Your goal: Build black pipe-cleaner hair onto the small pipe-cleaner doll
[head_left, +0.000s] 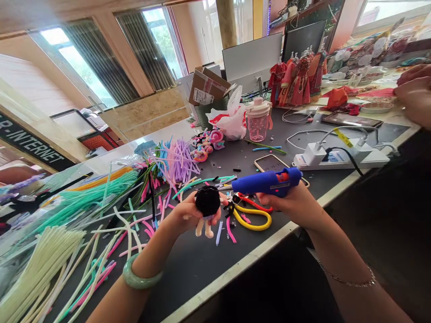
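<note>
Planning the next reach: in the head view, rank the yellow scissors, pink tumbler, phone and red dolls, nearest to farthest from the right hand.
1. Yellow-handled scissors, just left of the right hand.
2. Phone, behind the glue gun.
3. Pink tumbler, farther back.
4. Red-dressed dolls, farthest, at the table's back.

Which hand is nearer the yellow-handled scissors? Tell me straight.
Right. The right hand, gripping the blue glue gun, sits just right of the yellow-handled scissors; the left hand, holding a black-headed doll, is farther off to their left.
</note>
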`<state>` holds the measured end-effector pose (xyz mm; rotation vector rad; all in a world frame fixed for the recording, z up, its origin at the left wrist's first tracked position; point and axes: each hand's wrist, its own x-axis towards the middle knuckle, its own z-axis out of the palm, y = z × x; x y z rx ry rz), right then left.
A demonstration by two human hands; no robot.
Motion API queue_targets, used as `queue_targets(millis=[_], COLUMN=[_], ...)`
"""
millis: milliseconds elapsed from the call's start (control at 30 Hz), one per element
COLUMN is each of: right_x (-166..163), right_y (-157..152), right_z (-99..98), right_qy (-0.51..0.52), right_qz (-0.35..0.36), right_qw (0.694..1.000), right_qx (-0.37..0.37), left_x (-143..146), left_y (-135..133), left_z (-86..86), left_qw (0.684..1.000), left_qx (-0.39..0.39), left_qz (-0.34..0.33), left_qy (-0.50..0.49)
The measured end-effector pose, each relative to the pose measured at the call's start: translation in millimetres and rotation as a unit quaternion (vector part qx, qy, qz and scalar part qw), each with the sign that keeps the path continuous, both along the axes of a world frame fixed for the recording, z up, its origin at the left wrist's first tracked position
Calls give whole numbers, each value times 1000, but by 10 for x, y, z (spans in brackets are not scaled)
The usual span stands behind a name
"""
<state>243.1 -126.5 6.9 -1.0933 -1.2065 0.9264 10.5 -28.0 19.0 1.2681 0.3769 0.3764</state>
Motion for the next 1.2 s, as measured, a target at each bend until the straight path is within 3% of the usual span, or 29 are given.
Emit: queue_targets(millis=[1200], right_x=[-43], right_y=[72], right_z=[-68], right_qy=[-2], right_qz=[-12], right_qw=[1000], right_qx=[15], left_x=[36], left_y=[-39], left_z=[17], left_qw=[1000], left_qx=[-2], left_qz=[29], left_qy=[4])
